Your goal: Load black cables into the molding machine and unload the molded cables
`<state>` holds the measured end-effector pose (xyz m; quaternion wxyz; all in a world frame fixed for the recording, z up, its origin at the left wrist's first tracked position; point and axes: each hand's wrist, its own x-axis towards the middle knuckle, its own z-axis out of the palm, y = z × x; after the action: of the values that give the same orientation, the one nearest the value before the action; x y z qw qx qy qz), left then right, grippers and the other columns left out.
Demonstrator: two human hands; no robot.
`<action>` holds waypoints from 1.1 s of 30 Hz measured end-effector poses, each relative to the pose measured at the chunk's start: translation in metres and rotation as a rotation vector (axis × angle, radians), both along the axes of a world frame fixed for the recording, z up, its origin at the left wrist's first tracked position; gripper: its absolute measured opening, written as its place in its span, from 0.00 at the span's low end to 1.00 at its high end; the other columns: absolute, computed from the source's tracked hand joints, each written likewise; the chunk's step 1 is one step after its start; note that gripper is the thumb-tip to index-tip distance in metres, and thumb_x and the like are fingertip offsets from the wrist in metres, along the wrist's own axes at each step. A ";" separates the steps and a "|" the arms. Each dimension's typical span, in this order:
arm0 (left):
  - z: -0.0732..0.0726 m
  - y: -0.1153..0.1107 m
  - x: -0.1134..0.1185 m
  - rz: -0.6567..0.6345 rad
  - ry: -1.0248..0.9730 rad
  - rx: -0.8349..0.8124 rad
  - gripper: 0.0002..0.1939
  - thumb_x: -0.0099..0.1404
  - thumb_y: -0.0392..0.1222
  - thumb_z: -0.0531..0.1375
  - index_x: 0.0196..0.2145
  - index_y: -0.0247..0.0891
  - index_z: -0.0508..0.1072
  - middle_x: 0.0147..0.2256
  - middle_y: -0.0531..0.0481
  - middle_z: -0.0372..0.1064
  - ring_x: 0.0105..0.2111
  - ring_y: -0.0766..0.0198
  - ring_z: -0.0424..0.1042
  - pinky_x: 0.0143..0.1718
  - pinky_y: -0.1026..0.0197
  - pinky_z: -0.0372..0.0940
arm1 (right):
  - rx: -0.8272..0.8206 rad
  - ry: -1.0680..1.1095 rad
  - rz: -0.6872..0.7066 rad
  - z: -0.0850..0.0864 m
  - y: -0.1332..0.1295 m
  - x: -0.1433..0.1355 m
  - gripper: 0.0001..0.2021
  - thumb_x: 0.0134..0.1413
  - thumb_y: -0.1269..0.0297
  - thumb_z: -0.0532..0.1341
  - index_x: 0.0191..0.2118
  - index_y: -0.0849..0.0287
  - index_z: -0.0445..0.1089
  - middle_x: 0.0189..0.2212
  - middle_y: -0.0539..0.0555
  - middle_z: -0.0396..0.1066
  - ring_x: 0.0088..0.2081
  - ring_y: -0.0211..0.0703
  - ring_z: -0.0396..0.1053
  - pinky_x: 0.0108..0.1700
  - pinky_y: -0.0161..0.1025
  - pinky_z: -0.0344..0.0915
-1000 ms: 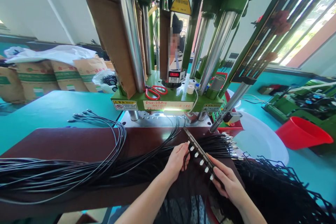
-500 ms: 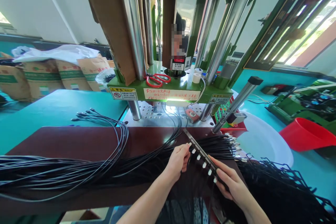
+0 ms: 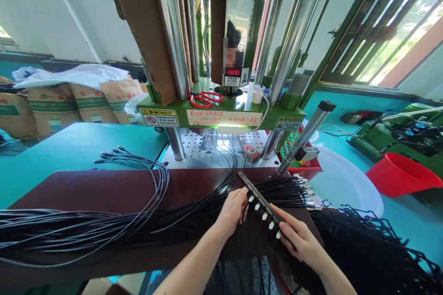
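Observation:
A long narrow metal bar [image 3: 258, 198] slants over the dark tabletop, and several silvery cable connectors [image 3: 264, 216] stick out along its lower edge. My right hand [image 3: 300, 236] is closed around the bar's near end, thumb on top. At the upper part of the bar, my left hand [image 3: 233, 209] is closed in a pinch on a black cable beside the row of connectors. The tip of that cable is hidden by the fingers. Black cables hang below the bar toward my lap. Behind both hands lies a bundle of black cables [image 3: 284, 191] with metal ends at the right.
A green press [image 3: 221, 117] with steel columns stands ahead, red scissors [image 3: 206, 99] on its plate. Cables [image 3: 161, 179] spread across the brown table [image 3: 86, 186] at left. A tangle of black pieces [image 3: 374, 249], a white basin [image 3: 360, 189] and a red bucket [image 3: 401, 177] are at right.
The bar and both hands sit slightly further left in view. My left fingers now cover the connector tip that showed at them before. My right hand keeps its hold on the bar.

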<state>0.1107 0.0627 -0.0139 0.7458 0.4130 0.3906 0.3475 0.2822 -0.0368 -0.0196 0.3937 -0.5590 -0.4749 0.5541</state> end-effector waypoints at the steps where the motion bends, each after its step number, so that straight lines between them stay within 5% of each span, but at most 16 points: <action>1: 0.000 0.000 -0.001 -0.024 0.050 0.015 0.22 0.54 0.61 0.51 0.20 0.40 0.54 0.10 0.64 0.45 0.08 0.76 0.43 0.09 0.71 0.40 | -0.002 0.000 -0.013 0.001 -0.001 0.002 0.30 0.53 0.48 0.53 0.58 0.57 0.52 0.17 0.42 0.50 0.14 0.27 0.44 0.11 0.25 0.41; 4: 0.001 -0.003 -0.010 -0.089 0.223 0.137 0.20 0.57 0.60 0.48 0.36 0.40 0.60 0.11 0.63 0.54 0.08 0.73 0.46 0.08 0.71 0.39 | -0.011 -0.012 -0.044 0.006 -0.006 0.016 0.30 0.52 0.48 0.54 0.57 0.59 0.53 0.17 0.41 0.48 0.14 0.27 0.42 0.11 0.25 0.40; 7: 0.005 -0.009 -0.030 -0.120 0.313 0.321 0.23 0.58 0.54 0.50 0.48 0.40 0.54 0.15 0.60 0.62 0.09 0.72 0.50 0.10 0.70 0.43 | -0.037 -0.097 -0.030 0.014 -0.006 0.032 0.27 0.52 0.51 0.55 0.54 0.60 0.54 0.17 0.41 0.51 0.13 0.26 0.42 0.11 0.26 0.39; 12: 0.023 -0.012 -0.059 -0.111 0.336 0.495 0.13 0.60 0.48 0.50 0.40 0.40 0.63 0.19 0.58 0.61 0.13 0.74 0.52 0.14 0.70 0.46 | -0.031 -0.326 0.085 0.036 0.027 0.033 0.20 0.51 0.60 0.56 0.50 0.59 0.60 0.20 0.44 0.59 0.14 0.27 0.48 0.13 0.27 0.42; 15: 0.034 -0.004 -0.067 -0.057 0.330 0.528 0.12 0.60 0.49 0.51 0.35 0.39 0.65 0.18 0.57 0.59 0.14 0.73 0.52 0.15 0.69 0.46 | 0.239 -0.643 0.251 0.046 0.063 0.016 0.14 0.51 0.67 0.54 0.44 0.59 0.67 0.22 0.46 0.63 0.21 0.33 0.58 0.21 0.29 0.54; 19: 0.042 0.015 -0.076 0.059 0.363 0.561 0.12 0.57 0.49 0.54 0.33 0.39 0.68 0.20 0.56 0.60 0.18 0.69 0.56 0.19 0.67 0.51 | 0.523 -0.903 0.316 0.044 0.105 -0.013 0.09 0.46 0.72 0.57 0.33 0.59 0.73 0.32 0.52 0.64 0.36 0.41 0.61 0.39 0.37 0.58; 25: 0.037 0.054 -0.078 0.151 0.508 0.680 0.11 0.54 0.47 0.56 0.33 0.39 0.69 0.25 0.53 0.64 0.27 0.64 0.63 0.31 0.63 0.56 | 0.573 -0.927 0.361 0.038 0.128 -0.025 0.10 0.42 0.74 0.58 0.32 0.58 0.73 0.31 0.51 0.67 0.35 0.41 0.62 0.38 0.37 0.58; 28: 0.024 0.068 -0.068 0.137 0.593 0.716 0.11 0.55 0.47 0.54 0.34 0.39 0.68 0.26 0.53 0.63 0.27 0.63 0.63 0.32 0.63 0.56 | 0.601 -0.915 0.282 0.041 0.150 -0.019 0.11 0.44 0.74 0.57 0.35 0.59 0.72 0.31 0.52 0.68 0.36 0.41 0.64 0.40 0.38 0.60; 33: 0.003 0.072 -0.058 0.140 0.630 0.788 0.10 0.59 0.46 0.51 0.31 0.40 0.68 0.28 0.50 0.67 0.30 0.62 0.64 0.33 0.63 0.55 | 0.662 -0.919 -0.050 0.046 0.223 -0.026 0.11 0.52 0.75 0.52 0.41 0.65 0.67 0.39 0.58 0.67 0.43 0.46 0.63 0.47 0.46 0.59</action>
<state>0.0532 0.1343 -0.0106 0.3544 0.7204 0.4627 0.3760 0.2565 0.1864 0.0260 0.3140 -0.6005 -0.7325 0.0658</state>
